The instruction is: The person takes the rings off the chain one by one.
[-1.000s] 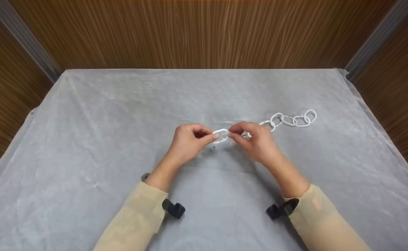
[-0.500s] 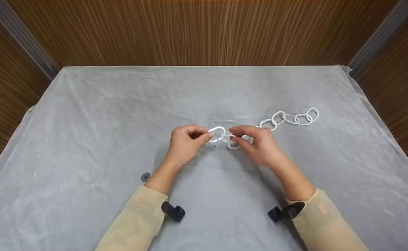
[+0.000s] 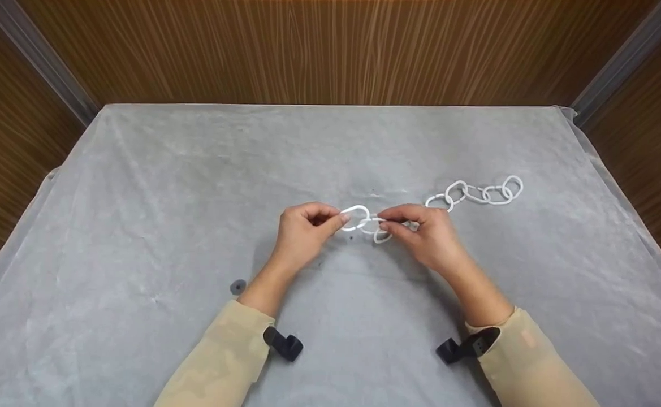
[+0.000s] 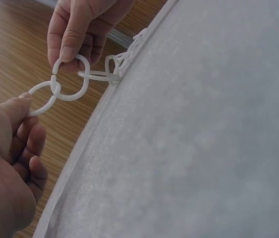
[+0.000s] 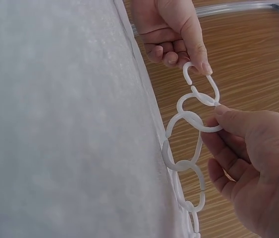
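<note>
In the head view a white plastic chain of oval links (image 3: 498, 203) runs from between the hands out to the right. My left hand (image 3: 303, 234) pinches the end link (image 5: 215, 90) between thumb and fingers. That link passes through a second link (image 4: 86, 85), which my right hand (image 3: 431, 236) pinches. Both links have a small gap in the ring. Both held links are raised off the table, and a third link hangs from the second near the right fingertips. Part of the chain is hidden behind the right hand in the head view.
A grey cloth covers the table (image 3: 155, 226). Brown wood-grain panels (image 3: 330, 51) stand behind it and at both sides. A small dark round spot (image 3: 238, 287) shows beside the left wrist. Black wrist devices (image 3: 290, 346) sit on both sleeves.
A second ago the left link met the right fingertips; now it hangs visibly looped with the second link. The right hand has shifted slightly right, showing more of the links between the hands.
</note>
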The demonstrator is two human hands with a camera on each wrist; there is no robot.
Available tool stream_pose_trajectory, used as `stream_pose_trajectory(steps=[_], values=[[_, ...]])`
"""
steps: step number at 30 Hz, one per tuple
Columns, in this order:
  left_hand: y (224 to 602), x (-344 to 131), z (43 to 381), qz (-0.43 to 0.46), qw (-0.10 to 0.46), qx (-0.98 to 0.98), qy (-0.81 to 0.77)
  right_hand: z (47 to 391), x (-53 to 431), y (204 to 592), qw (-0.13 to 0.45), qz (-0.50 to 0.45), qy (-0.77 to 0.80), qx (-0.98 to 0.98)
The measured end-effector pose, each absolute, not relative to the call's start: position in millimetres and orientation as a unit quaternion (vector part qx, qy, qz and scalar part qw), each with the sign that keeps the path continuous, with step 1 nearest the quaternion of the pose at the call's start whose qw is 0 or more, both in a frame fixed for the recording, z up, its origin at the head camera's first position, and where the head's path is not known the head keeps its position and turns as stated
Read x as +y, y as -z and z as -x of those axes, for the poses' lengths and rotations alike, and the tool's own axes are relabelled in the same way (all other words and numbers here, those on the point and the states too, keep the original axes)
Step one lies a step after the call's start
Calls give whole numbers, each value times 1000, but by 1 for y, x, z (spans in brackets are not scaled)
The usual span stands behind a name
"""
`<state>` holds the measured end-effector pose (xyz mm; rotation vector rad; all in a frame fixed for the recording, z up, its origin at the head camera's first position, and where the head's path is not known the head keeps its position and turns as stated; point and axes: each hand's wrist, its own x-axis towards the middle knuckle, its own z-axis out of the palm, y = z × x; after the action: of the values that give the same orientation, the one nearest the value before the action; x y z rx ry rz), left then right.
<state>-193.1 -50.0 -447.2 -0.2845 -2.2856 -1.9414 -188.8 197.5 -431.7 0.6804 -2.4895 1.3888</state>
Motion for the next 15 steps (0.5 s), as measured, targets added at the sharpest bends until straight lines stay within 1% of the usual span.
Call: stream_pose_trajectory(steps=[10, 15], values=[[448, -49, 195, 76, 82, -746, 657, 191, 199, 435, 125, -299, -448, -834], [449, -49, 194, 73, 74, -736, 669, 191, 199, 439, 133, -289, -456, -831]])
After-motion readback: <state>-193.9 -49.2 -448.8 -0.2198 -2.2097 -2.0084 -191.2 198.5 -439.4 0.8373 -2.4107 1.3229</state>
